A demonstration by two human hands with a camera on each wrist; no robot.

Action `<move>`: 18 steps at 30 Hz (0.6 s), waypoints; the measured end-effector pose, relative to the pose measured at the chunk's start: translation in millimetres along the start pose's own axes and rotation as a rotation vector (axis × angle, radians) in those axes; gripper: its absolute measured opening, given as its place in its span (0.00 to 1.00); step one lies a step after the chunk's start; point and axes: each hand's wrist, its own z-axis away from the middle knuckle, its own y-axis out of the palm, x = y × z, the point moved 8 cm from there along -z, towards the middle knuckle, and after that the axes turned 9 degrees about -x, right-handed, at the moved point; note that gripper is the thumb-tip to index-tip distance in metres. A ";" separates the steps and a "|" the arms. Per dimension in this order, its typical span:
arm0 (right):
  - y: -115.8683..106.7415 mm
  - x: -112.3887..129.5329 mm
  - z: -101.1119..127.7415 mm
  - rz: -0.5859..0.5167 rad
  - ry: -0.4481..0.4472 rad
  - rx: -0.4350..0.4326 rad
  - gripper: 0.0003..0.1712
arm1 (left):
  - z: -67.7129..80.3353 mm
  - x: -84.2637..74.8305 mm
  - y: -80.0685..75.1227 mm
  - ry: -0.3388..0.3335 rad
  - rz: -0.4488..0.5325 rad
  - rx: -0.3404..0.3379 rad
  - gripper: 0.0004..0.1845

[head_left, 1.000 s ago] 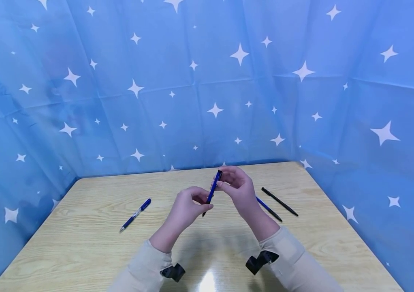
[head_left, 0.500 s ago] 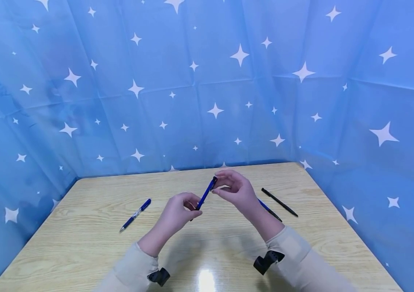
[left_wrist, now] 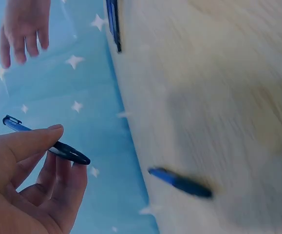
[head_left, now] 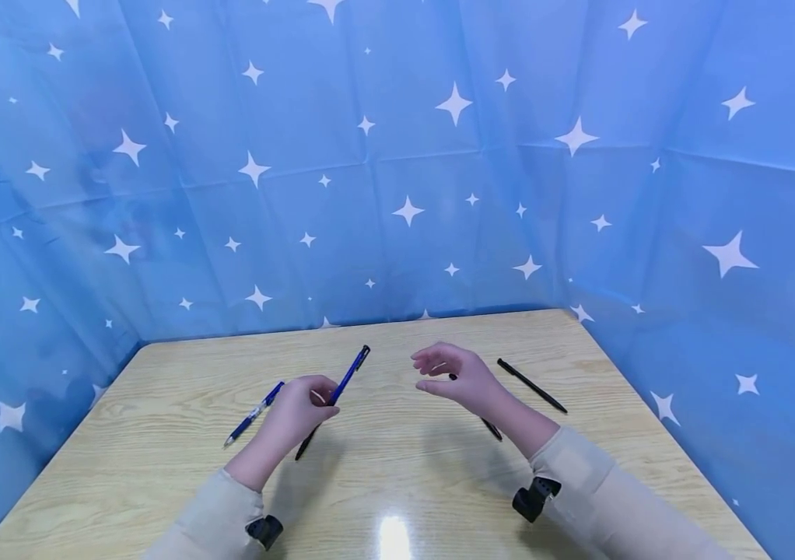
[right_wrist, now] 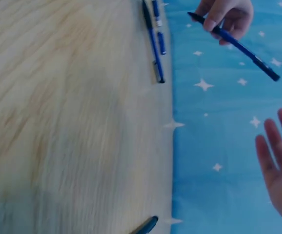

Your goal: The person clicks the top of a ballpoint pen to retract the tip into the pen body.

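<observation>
A blue pen with black ends is pinched between the thumb and fingers of my left hand, above the left half of the table. Its clip end points up and away; the black grip end shows past the thumb in the left wrist view. A second blue-and-black pen lies on the table near that hand. To the left of the hand is a blue pen with a clear middle. My right hand hovers over the table with loosely bent fingers, holding nothing. A dark pen lies partly hidden beneath its forearm.
A black pen lies to the right of the right forearm. The wooden table ends at a blue curtain with white stars behind and at both sides. Light glares off the table near the front.
My right hand has let go of the blue pen's upper end. My left hand has carried the pen left and nearer, while the right hand has moved slightly down and stays over the table.
</observation>
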 end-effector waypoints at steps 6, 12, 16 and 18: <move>-0.8 -10.9 6.0 0.189 -0.029 0.051 0.18 | -4.9 30.7 -11.4 -0.050 -0.073 -0.004 0.13; -4.1 -21.8 15.3 0.289 -0.028 0.115 0.17 | -7.3 55.0 -23.2 -0.058 -0.125 -0.012 0.13; -6.2 -25.4 22.8 0.300 -0.017 0.148 0.15 | -6.4 72.0 -27.4 -0.089 -0.182 0.008 0.14; -6.6 -26.8 26.2 0.300 -0.017 0.164 0.15 | -5.4 80.4 -29.1 -0.115 -0.209 0.017 0.15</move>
